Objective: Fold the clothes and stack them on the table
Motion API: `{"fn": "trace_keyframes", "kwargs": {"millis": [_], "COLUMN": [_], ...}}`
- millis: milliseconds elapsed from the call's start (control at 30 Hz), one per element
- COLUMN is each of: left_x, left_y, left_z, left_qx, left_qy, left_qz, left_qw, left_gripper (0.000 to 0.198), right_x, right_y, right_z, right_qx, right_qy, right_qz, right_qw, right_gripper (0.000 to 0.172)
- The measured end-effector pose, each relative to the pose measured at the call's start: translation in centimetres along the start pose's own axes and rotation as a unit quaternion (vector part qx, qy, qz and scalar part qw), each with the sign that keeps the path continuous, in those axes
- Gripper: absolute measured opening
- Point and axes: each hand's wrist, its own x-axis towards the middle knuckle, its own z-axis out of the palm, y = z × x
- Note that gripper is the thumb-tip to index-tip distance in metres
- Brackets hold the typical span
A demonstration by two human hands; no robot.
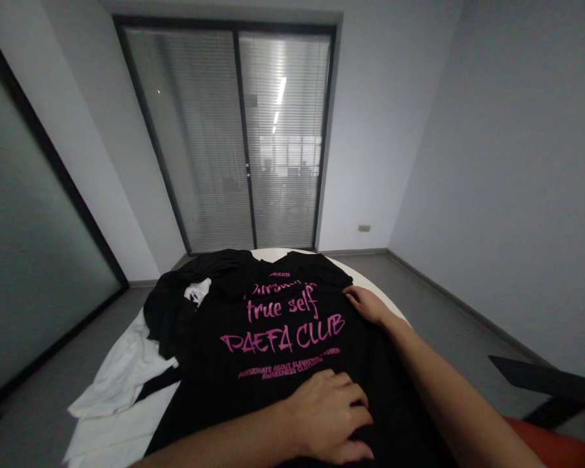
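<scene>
Both hands on black T-shirt [283,331], spread print-up on a white table [373,286], collar at 12 o'clock.
Clock centred on the print, left to right: white garment [121,370] lay between 8 and 9, dark bunched cloth [168,302] at 9 to 10, close against the shirt's side. Left hand [329,416] rested at 5, fingers loosely curled, thumb apart; couldn't tell if it pinched cloth. Right hand [365,303] was near 3, narrow, fingertips at the shirt's edge below the sleeve; grip there unclear. Judgement: good handling called for light, flat fingers, pressure outward from the print, one hand anchoring while the other worked, and the neighbouring dark cloth kept from snagging, since black on black hid the edges.
</scene>
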Motion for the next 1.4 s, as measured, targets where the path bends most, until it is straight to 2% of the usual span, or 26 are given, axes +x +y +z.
{"fn": "trace_keyframes", "kwargs": {"millis": [233, 400, 533, 633, 700, 767, 867, 933, 1067, 1167, 1233, 1400], "left_x": [0.8, 1.3, 0.9, 0.2, -0.3, -0.8, -0.7, 0.2, 3.4, 5.8, 7.0, 8.8], "left_y": [0.6, 1.3, 1.6, 1.3, 1.1, 0.9, 1.2, 1.8, 2.9, 3.0, 3.0, 3.5], "left_z": [1.3, 3.0, 3.8, 3.2, 2.7, 2.4, 2.2, 1.8, 1.1, 1.7, 2.6, 5.0], "left_qx": [-0.001, -0.059, -0.078, -0.052, -0.027, -0.004, 0.017, 0.014, -0.029, -0.03, -0.017, 0.045], "left_qy": [0.005, 0.025, 0.013, 0.002, 0.009, 0.019, 0.021, 0.016, 0.029, 0.045, 0.048, 0.066], "left_qz": [-0.017, 0.02, 0.027, 0.038, 0.075, 0.117, 0.138, 0.099, -0.029, -0.079, -0.08, -0.01], "left_qw": [1.0, 0.998, 0.996, 0.998, 0.997, 0.993, 0.99, 0.995, 0.999, 0.995, 0.995, 0.997], "left_gripper": [0.018, 0.017, 0.022, 0.029, 0.031, 0.03, 0.029, 0.032, 0.045, 0.044, 0.04, 0.02], "right_x": [-0.1, 0.0, 0.0, -0.3, -0.5, -0.6, -0.6, -0.6, -0.8, -1.0, -1.2, -1.5], "right_y": [-0.5, -0.9, -1.5, -1.9, -1.9, -1.4, -0.3, 0.6, 1.8, 2.6, 3.0, 3.9], "right_z": [-0.5, -0.7, -0.9, -0.8, -0.8, -0.8, -1.0, -1.2, -1.5, -1.8, -2.0, -2.3], "right_qx": [-0.011, -0.045, -0.083, -0.108, -0.127, -0.134, -0.108, -0.079, -0.038, -0.019, -0.016, -0.018], "right_qy": [-0.015, -0.013, -0.011, 0.022, 0.043, 0.039, 0.009, -0.005, -0.02, -0.029, -0.033, -0.042], "right_qz": [-0.015, 0.017, 0.047, 0.102, 0.178, 0.234, 0.233, 0.204, 0.162, 0.145, 0.142, 0.134], "right_qw": [1.0, 0.999, 0.995, 0.989, 0.975, 0.962, 0.966, 0.976, 0.986, 0.989, 0.989, 0.99], "right_gripper": [0.03, 0.031, 0.03, 0.035, 0.043, 0.049, 0.043, 0.035, 0.028, 0.029, 0.029, 0.028]}}
